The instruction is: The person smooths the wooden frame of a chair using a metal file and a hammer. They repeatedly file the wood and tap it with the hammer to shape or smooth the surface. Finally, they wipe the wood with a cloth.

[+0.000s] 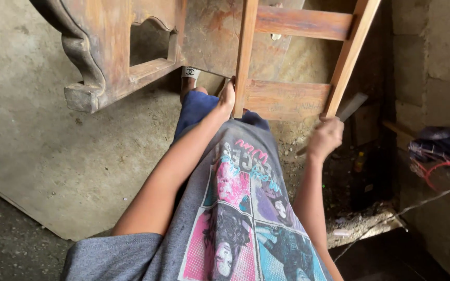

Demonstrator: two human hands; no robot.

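Grey short-sleeved T-shirt (131, 257), marl fabric, sleeve hem ending above the elbow on the left arm. Large printed graphic (251, 218) across the chest: grid of panels in pink, teal, purple and black, with figures in halftone style; lettering in pink and teal along the far edge of the print, not transcribed. Dark blue shorts (196, 109) visible beyond the shirt hem. White sock (189, 73) with a small black emblem at the far end of the leg. Forearms bare. Left hand (227, 99) and right hand (325, 136) bare, no gloves, rings or watch discernible.
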